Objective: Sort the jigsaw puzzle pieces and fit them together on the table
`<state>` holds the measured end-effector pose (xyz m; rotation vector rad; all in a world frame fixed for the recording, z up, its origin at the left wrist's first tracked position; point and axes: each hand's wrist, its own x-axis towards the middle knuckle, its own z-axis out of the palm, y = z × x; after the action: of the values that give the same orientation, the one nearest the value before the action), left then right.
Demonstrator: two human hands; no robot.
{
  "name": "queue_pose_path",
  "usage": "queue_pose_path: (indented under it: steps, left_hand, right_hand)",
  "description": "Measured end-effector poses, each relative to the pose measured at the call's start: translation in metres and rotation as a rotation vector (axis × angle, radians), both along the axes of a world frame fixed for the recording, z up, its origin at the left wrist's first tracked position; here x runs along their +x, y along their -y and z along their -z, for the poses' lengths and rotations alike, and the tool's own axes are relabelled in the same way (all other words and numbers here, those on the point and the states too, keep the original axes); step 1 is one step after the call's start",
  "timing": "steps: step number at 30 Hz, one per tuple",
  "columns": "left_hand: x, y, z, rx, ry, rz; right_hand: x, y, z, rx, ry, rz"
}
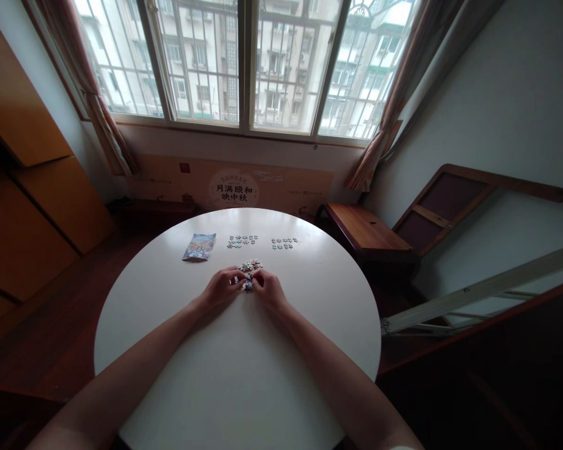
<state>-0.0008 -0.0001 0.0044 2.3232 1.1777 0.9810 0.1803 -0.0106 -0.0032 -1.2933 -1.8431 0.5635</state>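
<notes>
Jigsaw puzzle pieces (248, 287) lie close together on the white table between my two hands. My left hand (224, 282) comes in from the left, its fingers bent and closed at the edge of these pieces. From the right, my right hand (269, 289) pinches a small dark puzzle piece right above them; the fingertips partly hide it. Just beyond the fingers sits a loose heap of puzzle pieces (251, 265), some pale side up. The pieces are too small for their pictures to be made out.
On the round white table (234, 375), sorted rows of puzzle pieces (243, 240) stand farther back, with a second group of pieces (284, 243) to their right. A colourful puzzle packet (199, 247) lies at the back left. A wooden bench (366, 226) stands beyond the table's right edge.
</notes>
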Motion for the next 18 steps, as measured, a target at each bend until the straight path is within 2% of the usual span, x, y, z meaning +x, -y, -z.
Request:
queue_pose_path:
  steps: [18]
  left_hand:
    - [0.0004, 0.0004, -0.0006, 0.002, -0.011, 0.002]
  right_hand:
    - [0.0001, 0.0003, 0.0005, -0.01, 0.002, -0.001]
